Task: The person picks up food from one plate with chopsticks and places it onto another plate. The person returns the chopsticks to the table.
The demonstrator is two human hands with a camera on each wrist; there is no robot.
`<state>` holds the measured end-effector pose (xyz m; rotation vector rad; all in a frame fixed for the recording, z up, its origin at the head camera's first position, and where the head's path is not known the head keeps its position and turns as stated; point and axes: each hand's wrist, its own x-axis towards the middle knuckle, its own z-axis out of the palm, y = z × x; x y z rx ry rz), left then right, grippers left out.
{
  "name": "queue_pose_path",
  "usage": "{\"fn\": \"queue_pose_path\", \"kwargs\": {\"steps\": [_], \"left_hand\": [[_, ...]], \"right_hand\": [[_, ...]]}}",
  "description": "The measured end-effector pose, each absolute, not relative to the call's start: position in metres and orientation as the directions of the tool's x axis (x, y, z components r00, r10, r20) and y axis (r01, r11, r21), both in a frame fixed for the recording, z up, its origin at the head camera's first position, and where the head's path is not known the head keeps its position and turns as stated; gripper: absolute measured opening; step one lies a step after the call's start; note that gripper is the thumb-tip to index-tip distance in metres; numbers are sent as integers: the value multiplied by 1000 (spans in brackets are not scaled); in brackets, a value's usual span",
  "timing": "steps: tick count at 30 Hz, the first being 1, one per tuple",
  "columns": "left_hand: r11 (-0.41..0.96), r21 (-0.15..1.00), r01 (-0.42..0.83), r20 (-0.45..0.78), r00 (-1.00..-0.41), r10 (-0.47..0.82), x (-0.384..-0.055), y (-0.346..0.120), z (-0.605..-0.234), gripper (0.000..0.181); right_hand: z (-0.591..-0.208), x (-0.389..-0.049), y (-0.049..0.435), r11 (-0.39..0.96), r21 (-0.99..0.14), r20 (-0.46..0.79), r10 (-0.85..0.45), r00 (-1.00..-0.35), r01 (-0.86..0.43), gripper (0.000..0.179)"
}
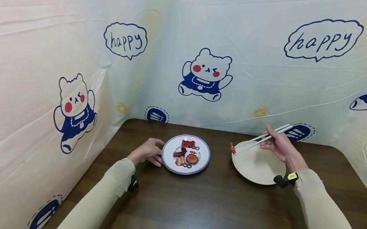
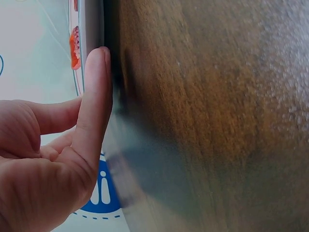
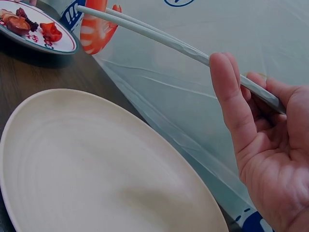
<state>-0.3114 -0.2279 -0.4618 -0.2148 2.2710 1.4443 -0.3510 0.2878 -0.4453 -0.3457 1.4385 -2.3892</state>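
Note:
My right hand (image 1: 278, 143) grips a pair of pale chopsticks (image 3: 159, 36). Between their tips hangs an orange-and-white striped shrimp (image 3: 93, 36), held just above the left rim of a plain cream plate (image 1: 260, 167). Farther left lies a white plate (image 1: 184, 170) with a dark rim and red printing. Several small food pieces sit on it, among them a red one (image 1: 188, 143), a round brown one (image 1: 192, 159) and a pale tan one (image 1: 180, 160). The left hand (image 1: 148, 151) touches that plate's left edge, its thumb (image 2: 95, 92) straight along the side.
Both plates stand toward the back of a dark brown wooden table (image 1: 198, 213). A pale printed sheet (image 1: 212, 25) with cartoon bears hangs along the table's back and left. Small dark devices are strapped to both wrists, the right with a yellow part (image 1: 292, 177).

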Motion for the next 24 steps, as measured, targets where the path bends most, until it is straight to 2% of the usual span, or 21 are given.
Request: {"fn": "queue_pose_path", "kwargs": {"steps": [9,18,24], "left_hand": [[432,826,-361,-447,-887,114,-312,-230,-463,53],[438,822,-365,-450,-887,105,-312,-229,-464,53],[434,824,-364,-450,-886,110,-312,-229,-463,53]], "right_hand": [[-442,-354,277,-402,-902,7,-379,-925,158,45],[-441,-351,268,-442,-880,33,-420,-907,173,46],[-446,-356,258,-442,-880,21,-402,-916,174,46]]}}
